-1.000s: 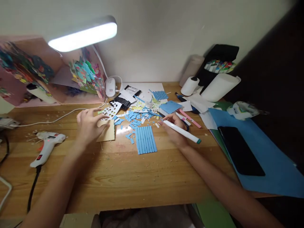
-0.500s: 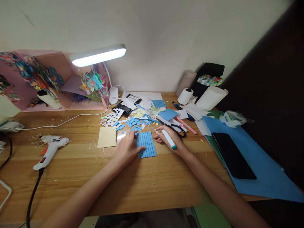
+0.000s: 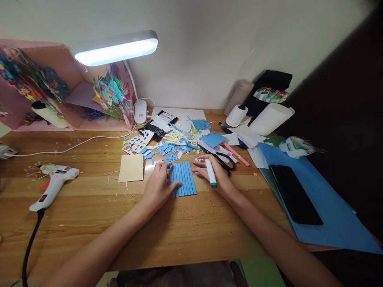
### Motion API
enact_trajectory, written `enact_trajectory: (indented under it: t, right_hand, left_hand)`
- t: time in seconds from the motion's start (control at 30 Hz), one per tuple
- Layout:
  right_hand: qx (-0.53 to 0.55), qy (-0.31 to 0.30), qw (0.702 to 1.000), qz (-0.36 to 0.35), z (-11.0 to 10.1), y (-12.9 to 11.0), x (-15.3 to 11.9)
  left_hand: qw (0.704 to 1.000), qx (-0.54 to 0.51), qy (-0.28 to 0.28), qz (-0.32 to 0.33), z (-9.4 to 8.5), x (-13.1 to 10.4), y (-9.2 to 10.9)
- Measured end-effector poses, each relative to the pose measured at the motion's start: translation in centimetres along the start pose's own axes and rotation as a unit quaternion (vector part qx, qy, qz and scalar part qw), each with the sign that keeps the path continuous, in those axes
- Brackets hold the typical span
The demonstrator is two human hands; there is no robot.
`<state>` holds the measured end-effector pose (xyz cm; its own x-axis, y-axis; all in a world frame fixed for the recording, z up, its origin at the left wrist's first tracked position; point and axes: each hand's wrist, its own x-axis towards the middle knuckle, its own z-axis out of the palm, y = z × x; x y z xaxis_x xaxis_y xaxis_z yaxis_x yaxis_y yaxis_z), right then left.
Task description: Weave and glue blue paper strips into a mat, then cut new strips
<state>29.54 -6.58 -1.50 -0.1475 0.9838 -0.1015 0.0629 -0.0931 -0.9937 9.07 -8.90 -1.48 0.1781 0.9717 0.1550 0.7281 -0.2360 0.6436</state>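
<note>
A blue square panel of narrow strips (image 3: 184, 179), with dark lines between the strips, lies flat on the wooden desk in front of me. My left hand (image 3: 160, 181) rests at its left side, thumb on the panel's surface and fingers at its upper left edge. My right hand (image 3: 213, 171) is closed around a white marker (image 3: 210, 173) with a teal end pointing toward me. Its fingertips are close to the panel's upper right edge; I cannot tell whether the marker's tip touches anything. Black-handled scissors (image 3: 226, 162) lie just beyond the right hand.
Blue and yellow paper scraps (image 3: 172, 149) cover the desk behind the panel. A cream square card (image 3: 131, 168) and a glue gun (image 3: 55, 185) lie to the left. Rightward are a pink stick (image 3: 236, 153), a black phone (image 3: 295, 195) on blue sheets and a paper roll (image 3: 271, 119). A lamp (image 3: 116, 50) hangs above.
The camera view has shifted slightly. The marker in my right hand has turned more upright. My left hand stays on the striped panel.
</note>
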Motion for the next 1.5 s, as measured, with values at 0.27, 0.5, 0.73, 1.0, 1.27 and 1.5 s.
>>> enact_trajectory:
  t: [0.27,0.5,0.73,1.0,1.27,1.5]
  right_hand:
    - [-0.006,-0.037,0.999,-0.002,0.4,-0.5,-0.2]
    - [-0.114,-0.079,0.989,-0.047,-0.2,-1.4,-0.5]
    - [-0.133,-0.09,0.984,-0.074,-1.5,-3.2,-0.5]
    - [-0.219,-0.048,0.969,-0.108,-2.5,-1.8,0.2]
    - [-0.124,0.125,0.969,-0.173,-3.4,-3.1,0.5]
    - [-0.18,0.163,0.956,-0.165,-7.0,-2.1,2.0]
  left_hand:
    - [0.999,-0.035,0.005,-0.019,0.2,0.0,-0.1]
    - [0.989,-0.148,-0.001,-0.019,-1.0,0.3,0.6]
    - [0.958,-0.276,-0.045,-0.065,-1.8,0.8,1.1]
    - [0.992,0.011,0.127,-0.002,-4.4,1.7,-1.3]
    - [0.987,0.068,0.146,-0.017,-4.8,2.5,-3.4]
    - [0.992,0.049,0.115,0.014,-4.1,2.3,-3.2]
